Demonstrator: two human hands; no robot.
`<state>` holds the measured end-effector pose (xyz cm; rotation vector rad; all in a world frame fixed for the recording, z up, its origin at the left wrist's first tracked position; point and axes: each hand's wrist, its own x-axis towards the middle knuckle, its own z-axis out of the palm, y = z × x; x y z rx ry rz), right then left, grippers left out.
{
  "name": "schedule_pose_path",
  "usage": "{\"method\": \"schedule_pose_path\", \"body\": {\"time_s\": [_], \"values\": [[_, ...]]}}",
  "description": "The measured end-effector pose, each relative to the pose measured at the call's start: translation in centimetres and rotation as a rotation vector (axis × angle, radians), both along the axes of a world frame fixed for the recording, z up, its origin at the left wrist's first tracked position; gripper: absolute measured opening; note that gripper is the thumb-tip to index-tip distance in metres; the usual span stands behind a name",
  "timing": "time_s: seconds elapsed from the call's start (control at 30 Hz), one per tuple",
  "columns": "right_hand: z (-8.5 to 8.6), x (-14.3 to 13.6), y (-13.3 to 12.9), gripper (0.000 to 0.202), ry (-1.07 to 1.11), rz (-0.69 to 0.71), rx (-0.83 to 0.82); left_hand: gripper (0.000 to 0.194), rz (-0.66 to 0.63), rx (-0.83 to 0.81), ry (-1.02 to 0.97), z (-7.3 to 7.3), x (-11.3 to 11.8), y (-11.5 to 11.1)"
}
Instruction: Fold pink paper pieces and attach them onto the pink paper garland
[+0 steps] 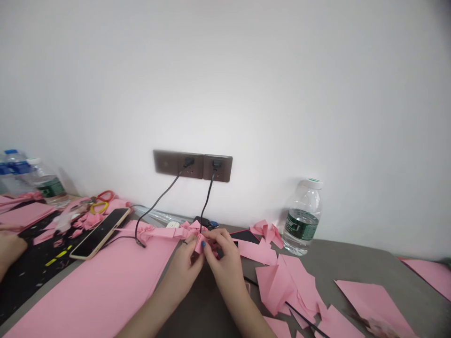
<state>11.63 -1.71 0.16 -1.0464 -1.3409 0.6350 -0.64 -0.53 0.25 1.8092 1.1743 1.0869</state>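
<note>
At the far left, another person's hand is partly cut off by the picture's edge. Next, a phone is seen lying aslant, with a large pink sheet spread to its right. Near the middle, a small folded pink paper is held between the fingertips of the left hand and the right hand. It is gripped narrowly from both sides, so neither hand can be called nearer. Its visible length is tilted slightly, pointed roughly toward the wall; the rest is hidden by fingers. Farther right, loose pink pieces are strewn before a water bottle, which is stood upright near the wall.
</note>
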Motion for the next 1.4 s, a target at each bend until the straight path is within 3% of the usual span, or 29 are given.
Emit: {"method": "schedule_pose_path", "body": {"time_s": [0.1,0.23,0.4,0.57,0.73,1.03,1.2,1.4], "values": [[-0.1,-0.1,0.0,0.024,0.029,0.01,-0.006,0.025,-0.014,-0.003,-0.032,0.0,0.1,0.0],[0.1,-0.2,-0.1,0.019,0.074,0.008,-0.022,0.022,-0.042,-0.159,-0.106,-0.2,0.1,-0.2],[0.3,-0.2,-0.1,0.015,0.082,0.031,-0.046,0.025,0.064,-0.281,-0.213,-0.7,-0.2,-0.2],[0.1,-0.1,0.1,0.022,-0.044,-0.071,0.011,0.031,0.154,-0.25,-0.203,-1.9,-0.6,0.0],[0.1,-0.2,0.0,0.027,-0.092,-0.052,0.062,0.032,0.185,-0.19,-0.211,-2.4,-0.9,0.0],[0.2,-0.5,-0.3,0.03,-0.064,-0.052,0.027,0.038,0.165,-0.181,-0.158,-1.1,-0.3,-0.2],[0.0,-0.2,0.0,0.025,0.062,-0.025,-0.017,0.021,0.059,-0.016,-0.082,0.4,0.3,0.0],[-0.1,0.3,0.3,0.012,0.277,0.07,-0.141,0.012,0.022,-0.028,-0.149,0.7,0.4,0.1]]}}
